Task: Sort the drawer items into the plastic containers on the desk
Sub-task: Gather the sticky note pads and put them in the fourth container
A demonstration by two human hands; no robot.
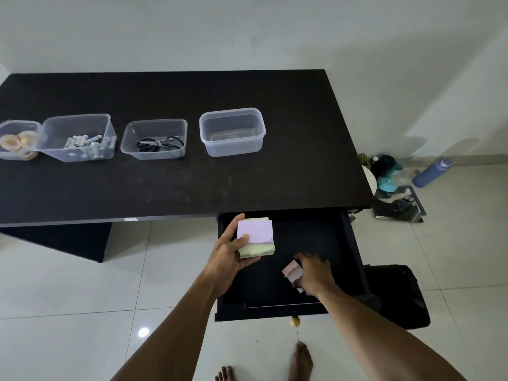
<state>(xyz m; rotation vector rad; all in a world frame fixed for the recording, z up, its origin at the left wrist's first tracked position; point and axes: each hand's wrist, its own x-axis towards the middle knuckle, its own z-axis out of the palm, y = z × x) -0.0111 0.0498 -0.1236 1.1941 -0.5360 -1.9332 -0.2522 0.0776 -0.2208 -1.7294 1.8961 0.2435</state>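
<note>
My left hand (228, 257) holds a stack of sticky-note pads (257, 239), lilac on top and pale green below, over the left part of the open black drawer (349, 243). Inside the drawer my right hand (313, 273) grips a pinkish pad (292, 272), partly hidden under the fingers. On the desk (165, 182) stand plastic containers in a row: one with tape rolls (16, 141), one with small white items (82, 138), one with black scissors (155, 140) and an empty one (232, 132) at the right.
The drawer has a gold knob (295, 321) at its front. My bare feet (299, 364) stand on the white tiled floor. Right of the desk lie a blue bottle (431, 171), teal items and a black stand. A dark bag (398, 295) sits beside the drawer.
</note>
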